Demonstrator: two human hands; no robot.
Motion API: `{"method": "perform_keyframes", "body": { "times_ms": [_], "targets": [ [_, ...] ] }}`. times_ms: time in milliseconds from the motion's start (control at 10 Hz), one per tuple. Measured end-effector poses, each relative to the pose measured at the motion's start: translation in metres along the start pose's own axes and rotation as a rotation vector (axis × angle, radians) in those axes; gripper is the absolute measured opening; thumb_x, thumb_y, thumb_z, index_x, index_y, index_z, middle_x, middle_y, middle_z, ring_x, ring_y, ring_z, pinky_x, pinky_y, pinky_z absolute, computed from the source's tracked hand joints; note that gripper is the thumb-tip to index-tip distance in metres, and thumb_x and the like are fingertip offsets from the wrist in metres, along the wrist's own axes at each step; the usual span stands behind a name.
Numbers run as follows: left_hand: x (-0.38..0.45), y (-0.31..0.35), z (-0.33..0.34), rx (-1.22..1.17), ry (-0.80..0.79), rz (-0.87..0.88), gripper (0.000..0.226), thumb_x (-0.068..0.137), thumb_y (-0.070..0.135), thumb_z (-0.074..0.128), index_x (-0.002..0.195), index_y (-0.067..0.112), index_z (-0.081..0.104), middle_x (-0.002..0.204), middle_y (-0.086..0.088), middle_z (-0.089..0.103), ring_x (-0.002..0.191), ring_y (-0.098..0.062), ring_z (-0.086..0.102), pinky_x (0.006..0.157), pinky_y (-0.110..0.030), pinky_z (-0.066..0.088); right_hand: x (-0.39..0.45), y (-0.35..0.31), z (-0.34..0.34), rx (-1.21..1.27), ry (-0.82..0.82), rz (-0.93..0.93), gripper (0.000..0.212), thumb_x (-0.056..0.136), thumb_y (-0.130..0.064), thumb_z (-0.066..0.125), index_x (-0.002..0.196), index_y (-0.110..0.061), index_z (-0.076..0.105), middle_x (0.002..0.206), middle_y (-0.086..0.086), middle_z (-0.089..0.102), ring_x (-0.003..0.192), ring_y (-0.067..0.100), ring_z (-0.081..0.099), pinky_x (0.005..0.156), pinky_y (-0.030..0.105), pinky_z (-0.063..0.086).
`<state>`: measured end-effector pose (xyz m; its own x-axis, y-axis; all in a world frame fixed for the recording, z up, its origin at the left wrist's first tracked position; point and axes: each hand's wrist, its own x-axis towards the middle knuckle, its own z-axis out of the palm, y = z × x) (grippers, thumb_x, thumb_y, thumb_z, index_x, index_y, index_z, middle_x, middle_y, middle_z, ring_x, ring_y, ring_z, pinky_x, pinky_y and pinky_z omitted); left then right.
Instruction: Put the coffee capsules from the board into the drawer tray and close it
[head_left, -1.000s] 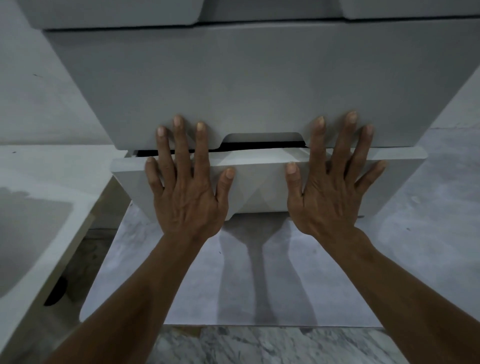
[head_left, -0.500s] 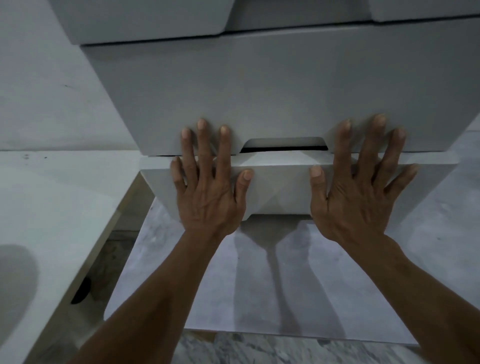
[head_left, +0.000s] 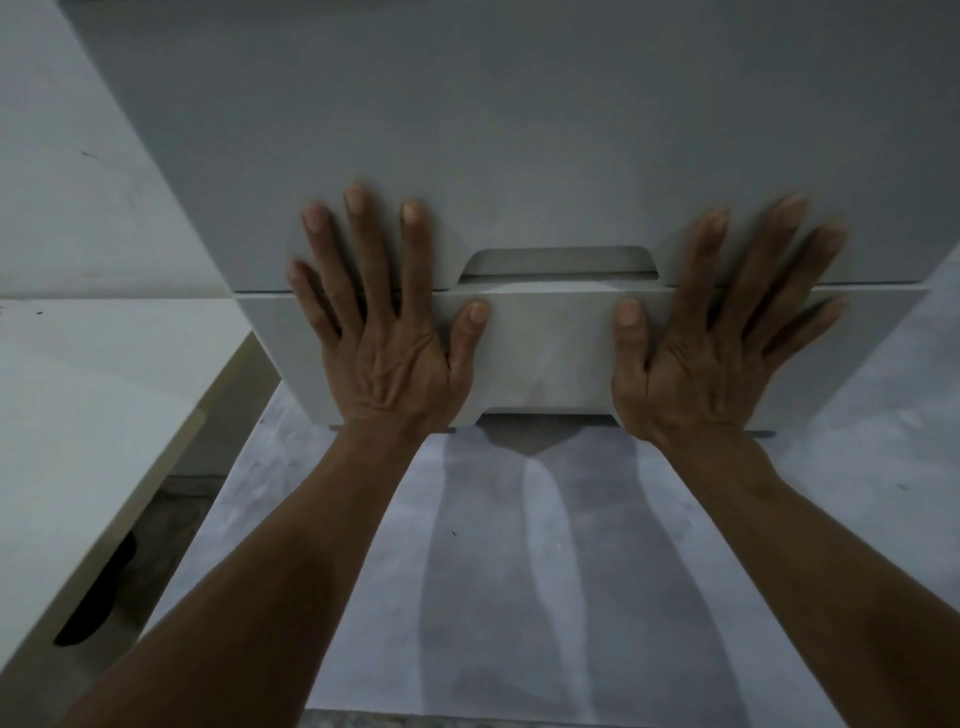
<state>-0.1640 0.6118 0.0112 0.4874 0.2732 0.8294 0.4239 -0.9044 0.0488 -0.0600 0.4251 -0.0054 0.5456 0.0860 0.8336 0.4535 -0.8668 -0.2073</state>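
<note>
Pressing flat, fingers spread, my left hand (head_left: 387, 338) and right hand (head_left: 711, 343) grasp nothing; one drawer (head_left: 550, 353) sits flush under a second front (head_left: 519, 156). White table (head_left: 78, 415) left; capsules unseen.

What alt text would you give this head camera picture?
Two bare hands, left hand and right hand, press flat with fingers spread against a grey drawer front, pushed nearly flush under the cabinet.
</note>
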Motion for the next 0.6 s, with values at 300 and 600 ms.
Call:
{"method": "perform_keyframes", "body": {
  "times_ms": [300, 600],
  "targets": [
    [-0.001, 0.005, -0.010, 0.042, -0.080, -0.054, 0.079, 0.094, 0.059, 0.032, 0.153, 0.012, 0.007, 0.158, -0.025, 0.012, 0.145, -0.047, 0.007, 0.118, -0.059, 0.004, 0.000, 0.000, -0.007, 0.011, -0.067, -0.003, 0.071, 0.097, -0.055, 0.031, 0.153, -0.016, 0.016, 0.157, 0.027, 0.017, 0.143, 0.052, 0.010, 0.109, 0.073, 0.008],
    [-0.033, 0.037, -0.072, -0.108, -0.311, -0.167, 0.073, 0.099, 0.055, 0.030, 0.155, 0.025, -0.005, 0.163, -0.005, -0.013, 0.150, -0.025, -0.013, 0.121, -0.052, 0.004, -0.022, 0.000, -0.083, 0.183, -0.396, -0.010, 0.070, 0.097, -0.055, 0.030, 0.154, -0.034, -0.004, 0.163, 0.002, -0.015, 0.149, 0.027, -0.014, 0.116, 0.063, 0.007]
  ]
}}
